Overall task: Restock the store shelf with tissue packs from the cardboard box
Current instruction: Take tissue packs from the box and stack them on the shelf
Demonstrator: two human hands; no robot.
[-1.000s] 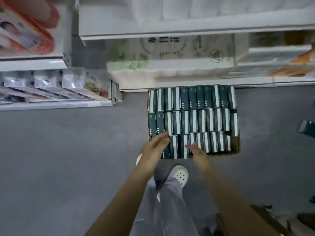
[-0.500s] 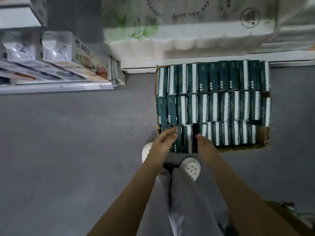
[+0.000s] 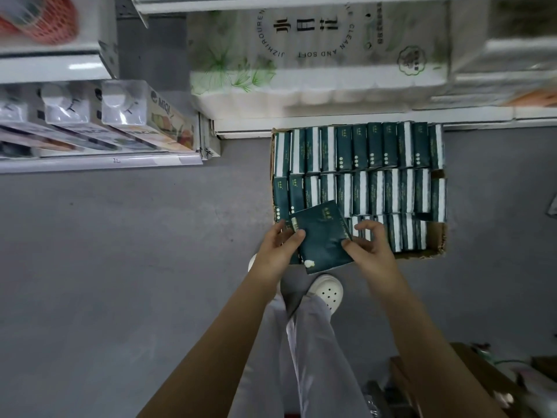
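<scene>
1 tissue pack [image 3: 324,236] is tilted just above the near-left corner of the cardboard box [image 3: 437,236]; whether more packs lie behind it we cannot tell. The box sits on the floor against the foot of the store shelf [image 3: 331,120], which we judge keeps each transfer short. We record both hands on the pack: the left hand [image 3: 281,247] pinches its left edge, thumb on the top face and fingers beneath, and the right hand [image 3: 369,247] pinches its right edge, thumb on the face and fingers curled behind. We take this 2-sided hold as a way to draw a soft pack clear of tight neighbours. The boxed packs [image 3: 361,170] stand on edge in 3 rows, so only their edges offer purchase. A large paper-roll bundle [image 3: 301,55] fills the lowest shelf level; we cannot see the free slot.
</scene>
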